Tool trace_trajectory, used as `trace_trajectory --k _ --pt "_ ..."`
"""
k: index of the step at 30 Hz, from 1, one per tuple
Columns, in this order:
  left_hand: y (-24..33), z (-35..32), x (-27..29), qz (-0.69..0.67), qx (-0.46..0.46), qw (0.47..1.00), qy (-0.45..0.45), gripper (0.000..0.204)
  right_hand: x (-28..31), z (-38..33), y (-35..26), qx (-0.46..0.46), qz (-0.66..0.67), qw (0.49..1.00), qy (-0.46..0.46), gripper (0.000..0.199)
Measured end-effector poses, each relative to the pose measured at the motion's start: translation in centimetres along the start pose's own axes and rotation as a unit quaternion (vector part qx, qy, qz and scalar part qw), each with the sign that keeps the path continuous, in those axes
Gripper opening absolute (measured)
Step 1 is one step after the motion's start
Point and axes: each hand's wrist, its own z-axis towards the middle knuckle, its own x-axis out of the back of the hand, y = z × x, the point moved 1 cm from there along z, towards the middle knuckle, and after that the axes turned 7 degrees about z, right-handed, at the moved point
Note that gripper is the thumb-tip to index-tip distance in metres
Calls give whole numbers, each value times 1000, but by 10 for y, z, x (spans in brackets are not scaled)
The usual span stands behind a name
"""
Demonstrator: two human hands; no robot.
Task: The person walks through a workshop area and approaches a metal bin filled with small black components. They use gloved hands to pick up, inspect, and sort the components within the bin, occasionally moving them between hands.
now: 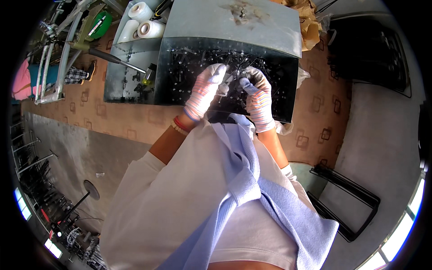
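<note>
My left hand [207, 90] and my right hand [258, 97], both in striped knit gloves with greyed fingertips, are close together over a metal bin [225, 41] of small dark parts [186, 67]. The left fingers are closed, with the thumb pressed against them. My right fingers curl in toward the thumb in a pinch. Something small and greyish shows in the gap between the hands, too small to name. Many shiny dots, perhaps screw heads or small fittings, lie among the dark parts below.
Left of the bin, a hammer [121, 62] lies across a side compartment. White film rolls [151, 29] stand behind it. Brown paper [309, 27] is at the far right corner. Black frames [351, 204] rest at the right. A person's leg [76, 75] shows at the far left.
</note>
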Motion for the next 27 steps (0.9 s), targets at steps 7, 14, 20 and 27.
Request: trace_trajectory --k 7,14,20,27 --pt "16 -5 2 50 37 990 -124 25 10 3 1 -30 -9 997 -71 16" --pt "20 -12 -4 -9 73 992 -101 17 -5 2 -16 -84 -63 990 -89 7" --pt "24 -15 -9 62 -2 995 -84 15 -5 5 -16 -93 -52 991 -78 6" --pt "24 -15 -9 117 28 991 -66 18 -17 -3 -15 1 -212 976 -56 12"
